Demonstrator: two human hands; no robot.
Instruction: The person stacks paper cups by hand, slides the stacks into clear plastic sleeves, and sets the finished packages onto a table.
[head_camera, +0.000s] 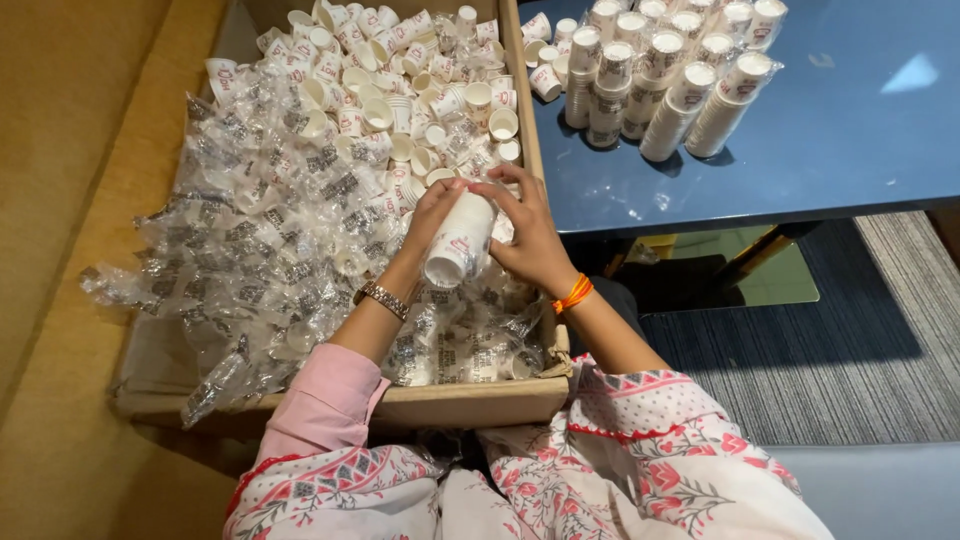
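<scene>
A short stack of white paper cups (458, 242) lies on its side between both my hands, over a cardboard box (470, 402). My left hand (430, 215) grips the stack's far end; a metal bracelet sits on that wrist. My right hand (530, 235) wraps the stack's right side, with an orange thread band on its wrist. Beneath them the box is full of loose white paper cups (400, 90) at the far end and crumpled clear plastic sleeves (260, 250) across the left and near parts.
Several wrapped stacks of paper cups (660, 80) lie on a dark blue table (840, 130) to the right of the box. A yellow-brown surface (60, 200) runs along the left. A striped grey rug (800, 340) lies under the table.
</scene>
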